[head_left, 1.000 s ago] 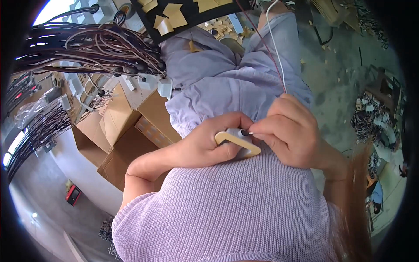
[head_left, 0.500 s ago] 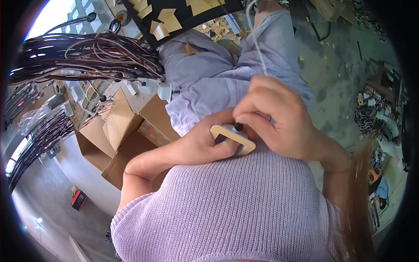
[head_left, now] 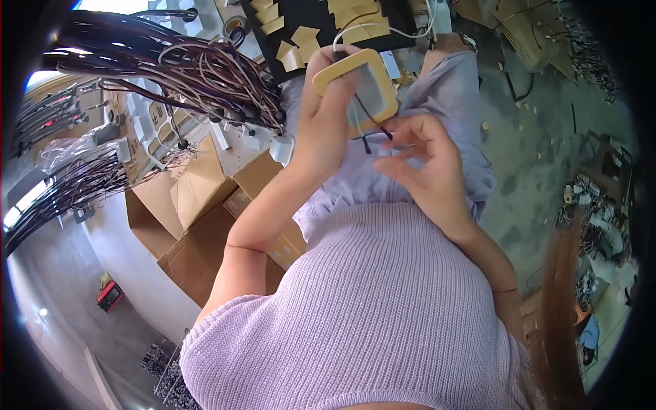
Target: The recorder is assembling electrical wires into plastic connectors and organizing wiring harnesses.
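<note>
My left hand (head_left: 331,102) grips a small grey box with a yellow rim (head_left: 391,108), its open side toward me. A black grommet (head_left: 339,56) sits at the box's far side, and a white cable (head_left: 383,26) runs from it, curving to the right. Out of the box's opening hang a dark brown wire (head_left: 372,121) and a short wire with a black end (head_left: 367,145). My right hand (head_left: 434,160) is beside the box, thumb and fingers apart, fingertips close to the brown wire's end. Whether they touch it, I cannot tell.
A bundle of dark cables (head_left: 205,65) lies at the left, above an open cardboard box (head_left: 198,253). Ahead, yellow cut pieces (head_left: 304,39) rest on a black board (head_left: 273,65). Cable heaps (head_left: 594,225) lie on the floor at the right.
My left hand has carried the box forward from my chest and turned its opening toward me. My right hand has left the grommet and come down beside the opening, where wires now hang out.
</note>
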A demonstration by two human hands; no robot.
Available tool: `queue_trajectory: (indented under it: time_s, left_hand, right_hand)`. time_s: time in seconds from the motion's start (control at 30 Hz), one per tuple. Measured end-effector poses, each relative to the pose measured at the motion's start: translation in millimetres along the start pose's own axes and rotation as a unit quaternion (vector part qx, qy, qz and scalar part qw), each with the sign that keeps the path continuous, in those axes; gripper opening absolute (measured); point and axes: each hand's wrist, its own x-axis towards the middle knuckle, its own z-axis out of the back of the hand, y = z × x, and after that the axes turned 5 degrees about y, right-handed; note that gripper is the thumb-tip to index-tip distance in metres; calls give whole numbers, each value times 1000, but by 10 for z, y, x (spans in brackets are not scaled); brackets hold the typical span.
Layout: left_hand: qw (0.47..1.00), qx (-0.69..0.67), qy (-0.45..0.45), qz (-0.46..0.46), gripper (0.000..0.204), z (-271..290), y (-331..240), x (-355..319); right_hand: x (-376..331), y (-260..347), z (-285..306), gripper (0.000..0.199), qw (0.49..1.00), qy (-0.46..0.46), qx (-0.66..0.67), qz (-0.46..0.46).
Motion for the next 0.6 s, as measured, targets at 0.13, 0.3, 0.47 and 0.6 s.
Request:
queue_trajectory:
  time_s: [0.13, 0.3, 0.47, 0.6]
  left_hand:
    - [982, 155, 9, -107, 21, -138, 24, -53]
    - [992, -99, -46, 58, 23, -222, -7, -32]
    - [980, -148, -17, 129, 26, -124, -43, -33]
    - [977, -156, 11, 143, 30, -84, -4, 2]
  right_hand:
    - [74, -160, -89, 28, 1000, 2, 22, 11]
    - [48, -61, -70, 22, 986, -9, 153, -57]
    - [-13, -98, -21, 24, 975, -16, 206, -75]
    - [25, -56, 19, 37, 975, 12, 200, -100]
